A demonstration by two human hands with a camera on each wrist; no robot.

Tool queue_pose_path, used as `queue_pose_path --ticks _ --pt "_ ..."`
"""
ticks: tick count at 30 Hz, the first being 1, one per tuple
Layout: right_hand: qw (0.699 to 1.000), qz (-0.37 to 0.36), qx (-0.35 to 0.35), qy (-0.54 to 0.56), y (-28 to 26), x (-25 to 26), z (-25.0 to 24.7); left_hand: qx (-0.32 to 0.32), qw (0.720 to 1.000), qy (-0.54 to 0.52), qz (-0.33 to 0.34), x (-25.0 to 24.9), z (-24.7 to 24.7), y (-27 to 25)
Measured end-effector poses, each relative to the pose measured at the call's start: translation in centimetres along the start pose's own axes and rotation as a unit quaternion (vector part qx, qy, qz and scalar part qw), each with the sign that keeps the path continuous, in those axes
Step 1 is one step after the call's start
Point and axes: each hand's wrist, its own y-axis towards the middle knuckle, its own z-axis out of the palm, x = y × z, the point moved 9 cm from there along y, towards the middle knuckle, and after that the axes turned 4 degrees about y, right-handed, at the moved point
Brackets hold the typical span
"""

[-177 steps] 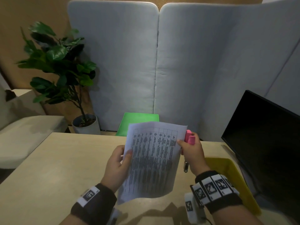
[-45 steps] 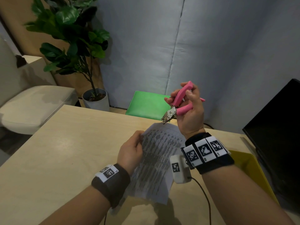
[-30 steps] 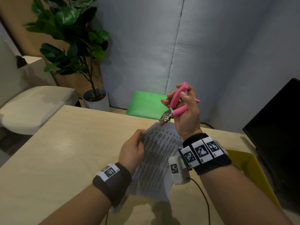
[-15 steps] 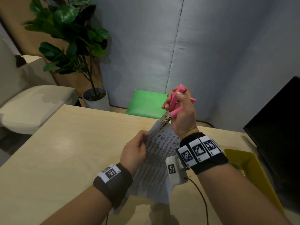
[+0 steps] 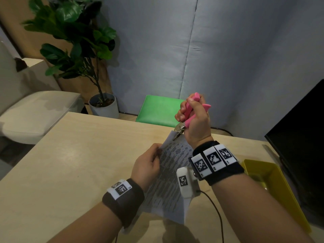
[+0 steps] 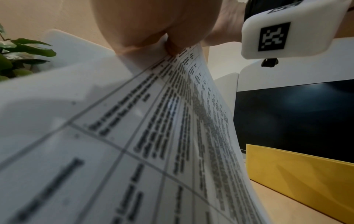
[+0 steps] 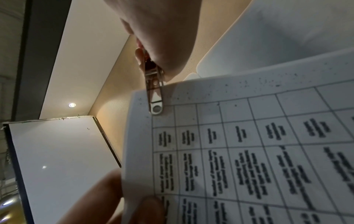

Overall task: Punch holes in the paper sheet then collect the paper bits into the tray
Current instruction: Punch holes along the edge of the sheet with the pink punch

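Observation:
A printed paper sheet (image 5: 171, 174) with a table of text is held up over the table. My left hand (image 5: 149, 163) pinches its left edge between thumb and fingers. My right hand (image 5: 194, 118) grips the pink handles of a hole punch (image 5: 190, 109), squeezed together. The punch's metal head (image 5: 178, 131) clamps the sheet's top corner, and in the right wrist view the metal head (image 7: 156, 97) lies over the sheet (image 7: 249, 136) near its upper left corner. The sheet (image 6: 134, 144) fills the left wrist view. A yellow tray (image 5: 273, 188) sits on the table at the right.
A black monitor (image 5: 301, 137) stands at the right, just behind the tray. A green chair seat (image 5: 158, 109) and a potted plant (image 5: 103, 106) are beyond the wooden table (image 5: 70, 163). Grey padded panels close off the back. A beige sofa is at the left.
My right hand came down and left with the punch, slid its head onto the sheet's top corner and squeezed the handles together. My left hand kept hold of the sheet.

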Motion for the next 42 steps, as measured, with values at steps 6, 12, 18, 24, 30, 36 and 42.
queue_pose_path --ticks 6,12,18,24,30,36,42 --pt "0.999 0.016 -0.032 0.011 0.0 -1.2 -0.9 0.012 1.0 0.015 -0.015 0.6 0.4 -0.2" --pt "0.997 0.037 -0.065 0.02 -0.2 -3.0 -2.8 0.045 0.998 0.032 -0.031 1.4 1.5 -1.0" --pt "0.995 0.059 -0.081 0.022 -0.9 -5.1 -4.0 0.06 0.996 0.033 -0.062 2.5 2.4 -1.9" --pt "0.994 0.064 -0.087 0.009 -0.9 -6.1 -4.5 0.083 0.993 0.006 -0.08 3.0 3.1 -2.1" --pt "0.994 0.08 -0.078 0.007 -0.5 -6.9 -4.6 0.068 0.994 0.011 -0.082 3.7 3.0 -1.5" --pt "0.992 0.097 -0.08 0.023 -0.3 -7.6 -5.2 0.068 0.995 0.012 -0.077 4.2 3.2 -1.3" --pt "0.989 0.1 -0.1 0.047 -0.2 -8.3 -6.0 0.058 0.995 0.022 -0.078 4.7 3.1 -0.7"
